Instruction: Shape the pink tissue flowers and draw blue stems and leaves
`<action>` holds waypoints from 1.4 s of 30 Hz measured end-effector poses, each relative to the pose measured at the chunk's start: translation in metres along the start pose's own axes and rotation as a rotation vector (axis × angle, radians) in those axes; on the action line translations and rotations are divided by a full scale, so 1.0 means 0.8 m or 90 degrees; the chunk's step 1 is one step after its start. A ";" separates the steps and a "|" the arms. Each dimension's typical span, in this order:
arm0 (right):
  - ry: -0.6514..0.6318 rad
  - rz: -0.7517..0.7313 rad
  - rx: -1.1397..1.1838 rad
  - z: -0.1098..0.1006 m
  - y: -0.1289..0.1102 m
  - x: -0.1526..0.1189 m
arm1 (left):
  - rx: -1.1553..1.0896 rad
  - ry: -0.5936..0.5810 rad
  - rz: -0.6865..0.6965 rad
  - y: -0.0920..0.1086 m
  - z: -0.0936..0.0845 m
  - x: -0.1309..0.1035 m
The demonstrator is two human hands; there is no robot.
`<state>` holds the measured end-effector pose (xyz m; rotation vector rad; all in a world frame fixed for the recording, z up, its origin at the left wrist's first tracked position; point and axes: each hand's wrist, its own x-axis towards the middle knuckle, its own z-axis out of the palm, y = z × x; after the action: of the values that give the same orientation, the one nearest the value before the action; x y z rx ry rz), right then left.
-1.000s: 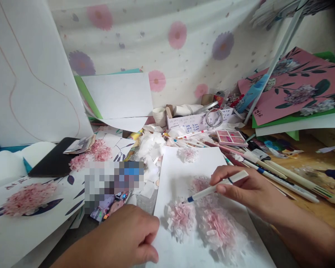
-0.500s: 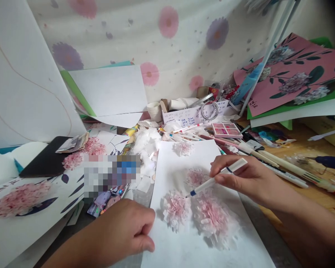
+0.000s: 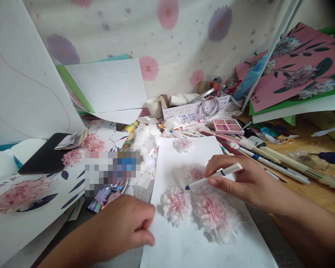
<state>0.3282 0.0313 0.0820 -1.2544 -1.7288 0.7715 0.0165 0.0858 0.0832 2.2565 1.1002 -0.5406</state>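
A white pen [image 3: 216,176] with a dark blue tip is pinched in my right hand [image 3: 237,180]. Its tip points down left, close above the upper right edge of a pink-and-white paper flower [image 3: 176,206]. Larger ruffled petals form another flower [image 3: 216,216] to the right, below the pen. Partly behind the pen lies a flatter pink flower [image 3: 195,174], and a small one [image 3: 183,144] sits near the top of the white sheet [image 3: 181,253]. My left hand [image 3: 134,223] is closed, its curled fingers and thumb resting at the sheet's left edge.
Crumpled white tissue [image 3: 146,139] lies left of the sheet. Pens and brushes [image 3: 276,167] spread to the right, near a pink palette [image 3: 228,126]. Behind stand paper cups [image 3: 154,108] and a written-on box [image 3: 181,115]. A black tablet [image 3: 44,156] and flower artwork [image 3: 22,195] lie left.
My right hand has shifted slightly left and up with the pen, whose tip has lifted from the left flower's edge. My left hand looks nearly unmoved. The view has tilted slightly.
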 end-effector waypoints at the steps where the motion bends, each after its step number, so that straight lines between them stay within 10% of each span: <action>1: 0.000 0.007 0.000 0.000 0.000 0.000 | -0.001 -0.002 0.001 -0.001 0.000 0.000; 42: -0.042 0.009 0.068 -0.004 -0.010 -0.005 | 0.031 -0.023 0.001 -0.001 0.000 0.004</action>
<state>0.3280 0.0248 0.0888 -1.1827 -1.7099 0.9108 0.0175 0.0880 0.0808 2.2800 1.0789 -0.6124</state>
